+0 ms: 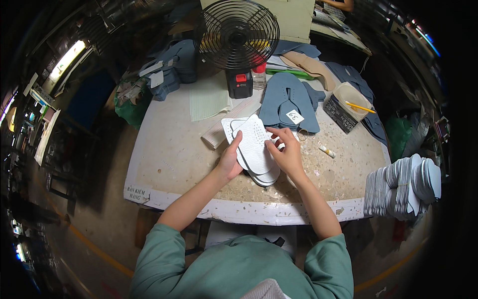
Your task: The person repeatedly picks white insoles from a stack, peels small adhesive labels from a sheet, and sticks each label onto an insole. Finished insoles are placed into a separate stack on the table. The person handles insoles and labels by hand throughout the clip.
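Note:
White leather shoe pieces [253, 137], with rows of small punched holes, are fanned out over the near middle of the table. My left hand [231, 159] grips them from the left side, thumb on top and fingers underneath. At their right edge, my right hand [285, 149] is closed with bent fingers, its thumb and index at the rim of the upper piece. Just beyond lies a stack of blue-grey shoe pieces [280, 94] with a small white paper tag [295, 116] on top.
A black fan [237, 40] stands at the back beside a red-capped bottle [259, 77]. At right are a plastic tub [351, 94] with a yellow pencil, a small white tube [327, 151] and bundled pale pieces [398, 189] at the edge. More blue-grey pieces [174, 65] lie back left.

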Demonstrator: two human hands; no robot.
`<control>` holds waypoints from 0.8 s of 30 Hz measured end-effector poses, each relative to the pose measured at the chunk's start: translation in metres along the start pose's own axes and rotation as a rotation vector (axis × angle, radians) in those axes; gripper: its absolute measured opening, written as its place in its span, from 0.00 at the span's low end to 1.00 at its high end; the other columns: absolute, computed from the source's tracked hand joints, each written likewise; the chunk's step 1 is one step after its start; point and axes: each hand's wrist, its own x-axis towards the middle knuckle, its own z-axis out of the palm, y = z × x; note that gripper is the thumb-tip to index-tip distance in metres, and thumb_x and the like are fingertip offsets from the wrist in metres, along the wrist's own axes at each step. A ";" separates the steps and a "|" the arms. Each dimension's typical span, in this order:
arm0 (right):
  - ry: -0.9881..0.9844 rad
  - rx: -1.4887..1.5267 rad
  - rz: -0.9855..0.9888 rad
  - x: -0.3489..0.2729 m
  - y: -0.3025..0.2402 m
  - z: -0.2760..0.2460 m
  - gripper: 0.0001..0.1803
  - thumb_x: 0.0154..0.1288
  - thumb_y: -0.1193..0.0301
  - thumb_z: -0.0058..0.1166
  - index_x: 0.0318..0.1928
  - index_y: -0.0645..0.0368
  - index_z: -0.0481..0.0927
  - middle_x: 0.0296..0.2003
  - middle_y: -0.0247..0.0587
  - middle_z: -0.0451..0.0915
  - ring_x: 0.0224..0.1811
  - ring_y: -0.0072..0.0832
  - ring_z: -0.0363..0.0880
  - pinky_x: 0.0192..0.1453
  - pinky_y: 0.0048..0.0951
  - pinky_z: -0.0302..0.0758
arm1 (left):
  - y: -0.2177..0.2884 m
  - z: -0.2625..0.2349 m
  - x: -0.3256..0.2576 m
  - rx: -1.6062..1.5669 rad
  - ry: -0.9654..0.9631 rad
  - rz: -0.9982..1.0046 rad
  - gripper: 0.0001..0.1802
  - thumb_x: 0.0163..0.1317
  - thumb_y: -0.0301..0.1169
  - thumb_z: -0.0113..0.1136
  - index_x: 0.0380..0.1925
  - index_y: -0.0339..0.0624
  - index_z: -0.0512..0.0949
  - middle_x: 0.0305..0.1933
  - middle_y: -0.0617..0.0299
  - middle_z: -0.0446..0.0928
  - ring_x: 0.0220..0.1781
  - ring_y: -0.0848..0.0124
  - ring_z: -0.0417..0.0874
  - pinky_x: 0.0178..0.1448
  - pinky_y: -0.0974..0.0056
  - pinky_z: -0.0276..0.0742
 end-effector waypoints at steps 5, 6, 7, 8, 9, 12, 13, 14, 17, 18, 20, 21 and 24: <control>0.108 -0.236 -0.285 -0.004 -0.007 0.003 0.17 0.57 0.73 0.62 0.48 0.63 0.81 0.40 0.44 0.77 0.39 0.33 0.80 0.41 0.30 0.78 | -0.001 0.001 -0.001 0.050 0.038 0.000 0.34 0.74 0.50 0.43 0.70 0.37 0.55 0.70 0.50 0.63 0.71 0.60 0.66 0.73 0.54 0.64; 0.055 -0.145 -0.222 -0.005 -0.009 0.002 0.17 0.56 0.74 0.62 0.47 0.62 0.79 0.42 0.45 0.76 0.44 0.37 0.79 0.44 0.31 0.77 | -0.001 0.001 -0.001 0.053 0.039 0.000 0.34 0.75 0.50 0.43 0.70 0.37 0.55 0.70 0.50 0.63 0.71 0.59 0.66 0.73 0.53 0.64; 0.026 -0.118 -0.178 -0.005 -0.011 0.002 0.17 0.56 0.74 0.62 0.47 0.62 0.79 0.42 0.45 0.76 0.44 0.37 0.79 0.43 0.31 0.77 | 0.000 0.000 -0.001 0.051 0.035 0.005 0.34 0.75 0.50 0.42 0.70 0.37 0.55 0.70 0.50 0.63 0.71 0.59 0.66 0.72 0.53 0.64; -0.009 -0.089 -0.126 -0.005 -0.013 0.000 0.16 0.56 0.75 0.62 0.47 0.62 0.79 0.43 0.45 0.76 0.44 0.36 0.79 0.42 0.31 0.77 | 0.000 0.000 -0.001 0.055 0.034 -0.004 0.34 0.74 0.50 0.43 0.70 0.37 0.54 0.70 0.50 0.63 0.71 0.59 0.66 0.72 0.53 0.64; -0.043 -0.059 -0.074 -0.004 -0.014 -0.001 0.16 0.56 0.75 0.62 0.46 0.63 0.79 0.43 0.45 0.76 0.44 0.36 0.79 0.42 0.30 0.77 | 0.000 -0.001 -0.001 0.054 0.029 -0.009 0.34 0.74 0.50 0.43 0.70 0.37 0.54 0.70 0.50 0.63 0.71 0.59 0.66 0.72 0.53 0.64; 0.121 -0.331 -0.429 -0.003 -0.012 -0.002 0.14 0.58 0.76 0.61 0.45 0.62 0.79 0.40 0.43 0.78 0.35 0.33 0.81 0.35 0.29 0.78 | 0.000 -0.002 0.000 0.054 0.029 -0.015 0.34 0.74 0.51 0.43 0.70 0.38 0.55 0.70 0.51 0.63 0.71 0.60 0.66 0.72 0.53 0.64; 0.066 -0.236 -0.334 -0.002 -0.011 -0.002 0.13 0.58 0.76 0.61 0.45 0.62 0.79 0.38 0.41 0.79 0.33 0.30 0.80 0.33 0.27 0.77 | -0.001 -0.002 0.000 0.051 0.023 -0.017 0.35 0.74 0.51 0.42 0.70 0.38 0.55 0.70 0.51 0.63 0.71 0.60 0.66 0.72 0.53 0.64; 0.011 -0.142 -0.238 -0.002 -0.009 -0.002 0.12 0.59 0.76 0.61 0.45 0.61 0.79 0.36 0.39 0.80 0.30 0.27 0.79 0.31 0.25 0.76 | -0.001 -0.002 0.000 0.036 0.025 -0.017 0.34 0.74 0.51 0.43 0.69 0.38 0.56 0.70 0.52 0.64 0.70 0.60 0.67 0.72 0.54 0.64; -0.020 0.095 -0.044 0.003 -0.002 -0.007 0.11 0.60 0.75 0.61 0.43 0.60 0.79 0.31 0.33 0.80 0.26 0.20 0.77 0.29 0.21 0.73 | 0.001 0.002 0.001 -0.007 0.039 -0.018 0.33 0.74 0.50 0.43 0.68 0.38 0.58 0.69 0.53 0.66 0.70 0.61 0.67 0.72 0.54 0.64; -0.008 0.165 0.034 0.006 0.000 -0.010 0.10 0.61 0.75 0.61 0.43 0.60 0.78 0.30 0.30 0.80 0.25 0.17 0.76 0.29 0.19 0.72 | 0.003 0.004 0.000 -0.011 0.067 -0.013 0.32 0.74 0.49 0.43 0.68 0.38 0.59 0.68 0.53 0.66 0.70 0.60 0.67 0.72 0.54 0.64; 0.024 0.343 0.099 0.013 0.003 -0.022 0.10 0.63 0.73 0.61 0.44 0.60 0.77 0.31 0.27 0.79 0.25 0.09 0.71 0.26 0.14 0.67 | 0.011 0.006 0.001 -0.043 0.158 -0.028 0.29 0.74 0.46 0.43 0.67 0.38 0.62 0.68 0.53 0.68 0.70 0.59 0.68 0.72 0.54 0.63; 0.030 0.423 0.147 0.016 0.004 -0.029 0.10 0.64 0.73 0.61 0.45 0.60 0.77 0.31 0.26 0.79 0.25 0.09 0.70 0.25 0.13 0.65 | 0.018 0.006 0.001 -0.056 0.188 0.004 0.28 0.75 0.44 0.42 0.67 0.36 0.61 0.69 0.52 0.67 0.69 0.57 0.69 0.73 0.54 0.63; -0.117 0.482 0.245 0.021 0.006 -0.044 0.12 0.64 0.72 0.61 0.47 0.58 0.77 0.29 0.24 0.79 0.26 0.09 0.70 0.26 0.14 0.63 | 0.047 0.001 0.001 -0.087 0.198 0.276 0.29 0.75 0.43 0.38 0.68 0.35 0.59 0.70 0.49 0.66 0.71 0.55 0.66 0.75 0.52 0.58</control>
